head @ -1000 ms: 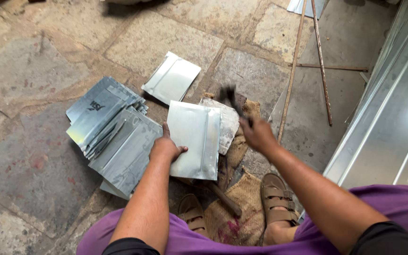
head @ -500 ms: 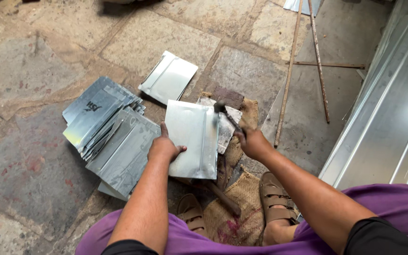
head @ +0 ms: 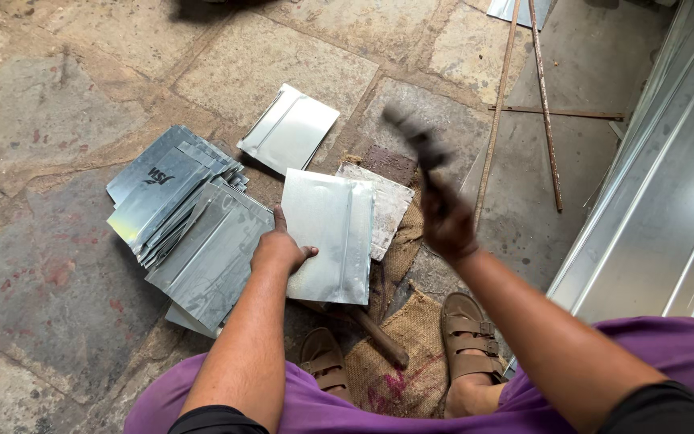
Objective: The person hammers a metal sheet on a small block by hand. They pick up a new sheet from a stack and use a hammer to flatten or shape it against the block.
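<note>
Your left hand presses flat on the grey rectangular metal sheet; your right hand grips a blurred dark hammer, raised above the stone floor.

We see a silver-grey metal sheet with a dull shine, and the stack of sheets beside it is the same grey, one with a yellowish reflection. The sack is brown with red marks. Our sandals are brown, the clothing is purple. The stone floor is grey-brown with small red spots, and the hammer looks dark
</note>
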